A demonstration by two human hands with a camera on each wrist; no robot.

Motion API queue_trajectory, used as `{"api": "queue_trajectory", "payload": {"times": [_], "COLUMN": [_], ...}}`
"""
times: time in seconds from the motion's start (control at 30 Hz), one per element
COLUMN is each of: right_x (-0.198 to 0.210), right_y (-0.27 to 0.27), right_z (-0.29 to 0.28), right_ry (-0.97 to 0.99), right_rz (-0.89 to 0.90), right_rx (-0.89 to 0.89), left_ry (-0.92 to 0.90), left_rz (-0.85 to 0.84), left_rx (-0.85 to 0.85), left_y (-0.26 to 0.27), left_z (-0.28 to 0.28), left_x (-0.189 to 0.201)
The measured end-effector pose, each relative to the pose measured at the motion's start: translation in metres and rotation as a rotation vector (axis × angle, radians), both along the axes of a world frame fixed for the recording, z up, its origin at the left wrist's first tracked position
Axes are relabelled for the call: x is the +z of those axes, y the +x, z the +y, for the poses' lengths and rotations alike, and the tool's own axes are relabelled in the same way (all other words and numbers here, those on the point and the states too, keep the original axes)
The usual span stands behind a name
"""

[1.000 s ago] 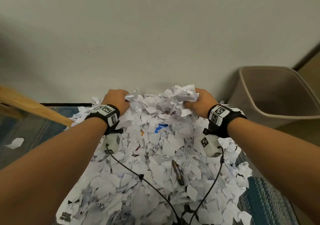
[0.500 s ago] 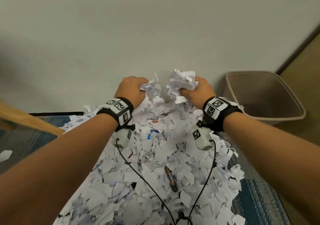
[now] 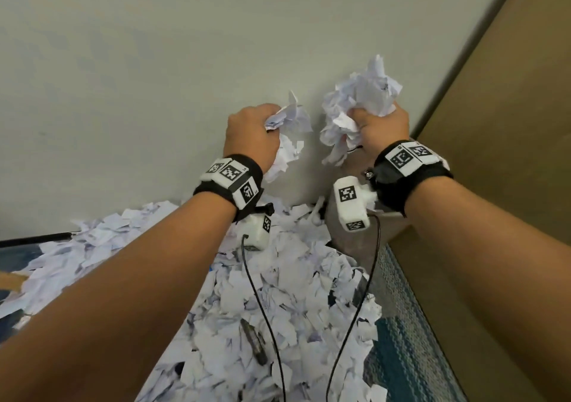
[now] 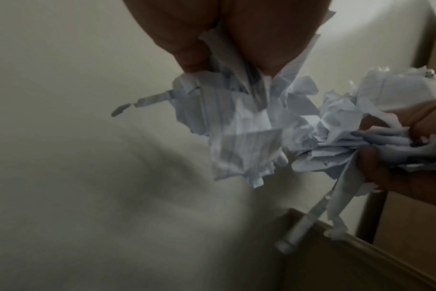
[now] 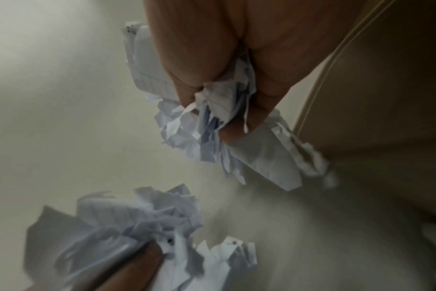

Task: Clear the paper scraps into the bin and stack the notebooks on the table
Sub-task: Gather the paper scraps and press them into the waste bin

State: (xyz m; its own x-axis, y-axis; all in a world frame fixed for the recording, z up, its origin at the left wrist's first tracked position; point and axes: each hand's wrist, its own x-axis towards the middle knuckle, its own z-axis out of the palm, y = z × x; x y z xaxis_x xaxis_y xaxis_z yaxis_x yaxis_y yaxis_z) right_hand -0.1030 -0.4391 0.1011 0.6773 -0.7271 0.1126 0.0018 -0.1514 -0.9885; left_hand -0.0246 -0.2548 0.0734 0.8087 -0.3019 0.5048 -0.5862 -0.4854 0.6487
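A deep pile of white paper scraps (image 3: 278,293) covers the table. My left hand (image 3: 251,137) is raised above it and grips a handful of scraps (image 3: 289,129). My right hand (image 3: 384,126), just to its right and slightly higher, grips a bigger crumpled handful (image 3: 360,101). The beige bin (image 3: 346,241) stands below my right wrist, mostly hidden; its rim (image 4: 356,242) shows below the hands in the left wrist view. The right wrist view shows fingers curled round the scraps (image 5: 207,128). No notebook is in view.
A dark pen (image 3: 253,344) lies in the pile. The pale wall (image 3: 154,77) is close behind the hands, and a brown panel (image 3: 509,154) rises on the right. A blue woven mat (image 3: 398,355) shows beside the pile. Black cables hang from both wrists.
Both hands have lifted their handfuls off the pile and carried them up and to the right, over the bin. My view has turned right with them.
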Motion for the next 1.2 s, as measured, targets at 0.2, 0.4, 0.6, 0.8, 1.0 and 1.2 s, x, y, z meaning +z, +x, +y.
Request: {"api": "queue_trajectory", "payload": {"times": [0.2, 0.4, 0.6, 0.8, 1.0, 1.2], "right_x": [-0.003, -0.027, -0.037, -0.041, -0.039, -0.035], "right_y": [-0.031, -0.054, -0.059, -0.057, -0.057, -0.057], "right_z": [-0.061, -0.092, -0.098, -0.097, -0.091, -0.088], "right_ry": [-0.060, -0.106, -0.119, -0.126, -0.113, -0.159], "right_rz": [0.032, 0.211, 0.341, 0.373, 0.396, 0.426], "right_rx": [-0.140, -0.184, -0.146, -0.125, -0.140, -0.082], "left_ry": [-0.126, -0.104, 0.003, 0.068, 0.106, 0.177], "left_rz": [-0.028, -0.041, 0.063, 0.178, 0.218, 0.139], "left_rx": [-0.114, -0.216, -0.339, -0.444, -0.526, -0.500], "left_y": [-0.020, -0.039, -0.048, -0.053, -0.053, -0.046], "left_z": [-0.074, -0.132, -0.162, -0.166, -0.158, -0.153], "left_x": [0.010, 0.001, -0.022, -0.032, -0.034, -0.039]}}
